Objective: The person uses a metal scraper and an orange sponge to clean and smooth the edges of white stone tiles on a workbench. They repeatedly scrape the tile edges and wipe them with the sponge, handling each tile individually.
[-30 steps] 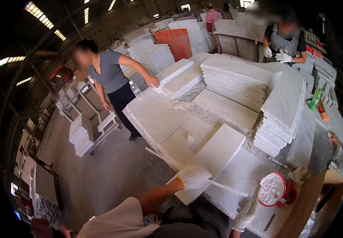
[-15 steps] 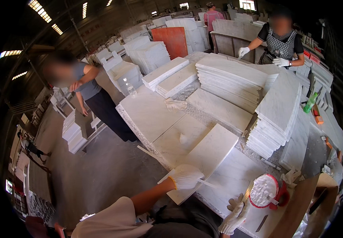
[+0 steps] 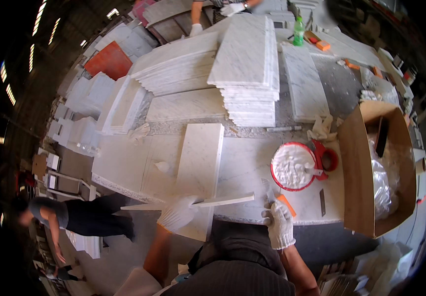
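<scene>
My left hand (image 3: 177,213), in a white knit glove, is closed around a long thin strip of white stone (image 3: 230,200). The strip lies crosswise over a narrow white marble slab (image 3: 199,153), and its left end sticks out past the bench. In my gloved right hand (image 3: 279,224) is a thin-bladed scraper (image 3: 270,191), its blade pointing away from me; the handle is hidden by my fingers. Just beyond stands a red-rimmed tub (image 3: 273,176) of white paste (image 3: 291,164), with a spatula (image 3: 314,171) in it. An orange block (image 3: 287,205) lies by my right hand.
A flat metal strip (image 3: 322,202) lies near an open cardboard box (image 3: 352,172) of clear plastic. Stacked marble slabs (image 3: 245,54) rise at the back, beside a green bottle (image 3: 298,32). A co-worker's gloved hand (image 3: 232,9) shows behind them; another person (image 3: 89,217) is at left.
My view has swung right and down, so the bench appears turned. The scraper blade now shows at my right hand. My left hand still holds the stone strip.
</scene>
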Demonstrator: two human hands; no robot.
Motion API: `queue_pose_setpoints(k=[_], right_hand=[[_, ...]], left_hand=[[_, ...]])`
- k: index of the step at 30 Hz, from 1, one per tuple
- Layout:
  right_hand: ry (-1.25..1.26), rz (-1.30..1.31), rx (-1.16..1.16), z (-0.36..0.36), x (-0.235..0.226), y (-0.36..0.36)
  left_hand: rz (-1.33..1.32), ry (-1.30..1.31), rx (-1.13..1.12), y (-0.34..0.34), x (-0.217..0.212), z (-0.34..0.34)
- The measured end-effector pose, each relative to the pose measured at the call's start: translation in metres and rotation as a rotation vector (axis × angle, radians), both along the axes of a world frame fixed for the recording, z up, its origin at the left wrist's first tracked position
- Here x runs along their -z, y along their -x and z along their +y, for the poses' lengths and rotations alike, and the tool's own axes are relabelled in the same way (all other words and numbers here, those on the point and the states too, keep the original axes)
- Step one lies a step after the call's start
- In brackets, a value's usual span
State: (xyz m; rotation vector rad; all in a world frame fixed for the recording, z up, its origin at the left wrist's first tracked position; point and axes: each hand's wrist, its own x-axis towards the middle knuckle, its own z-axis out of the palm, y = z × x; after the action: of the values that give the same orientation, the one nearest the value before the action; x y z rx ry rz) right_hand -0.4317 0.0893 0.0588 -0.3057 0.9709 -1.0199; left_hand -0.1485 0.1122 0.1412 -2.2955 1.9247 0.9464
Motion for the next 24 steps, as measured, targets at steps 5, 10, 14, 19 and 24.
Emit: queue_pose_setpoints(k=[5,10,14,19,24], right_hand=[[-0.160,-0.131,-0.066,0.003,0.025,-0.016],[-0.129,-0.213,-0.110,-0.009,0.027,-0.027],[-0.083,-0.263,-0.142,-0.005,0.014,-0.027],[-0.138,-0.251,-0.130,0.002,-0.017,-0.026],[-0.161,-0.293,-0.032,0.003,-0.008,-0.034]], left_hand=[[-0.157,0.067,0.157,0.014,-0.009,-0.001],[-0.206,0.224,0.203,0.019,-0.004,0.006],[-0.191,0.210,0.171,0.016,0.002,0.012],[-0.224,0.249,0.163,0.012,0.011,0.021],[-0.247,0.222,0.160,0.015,0.009,0.020]])
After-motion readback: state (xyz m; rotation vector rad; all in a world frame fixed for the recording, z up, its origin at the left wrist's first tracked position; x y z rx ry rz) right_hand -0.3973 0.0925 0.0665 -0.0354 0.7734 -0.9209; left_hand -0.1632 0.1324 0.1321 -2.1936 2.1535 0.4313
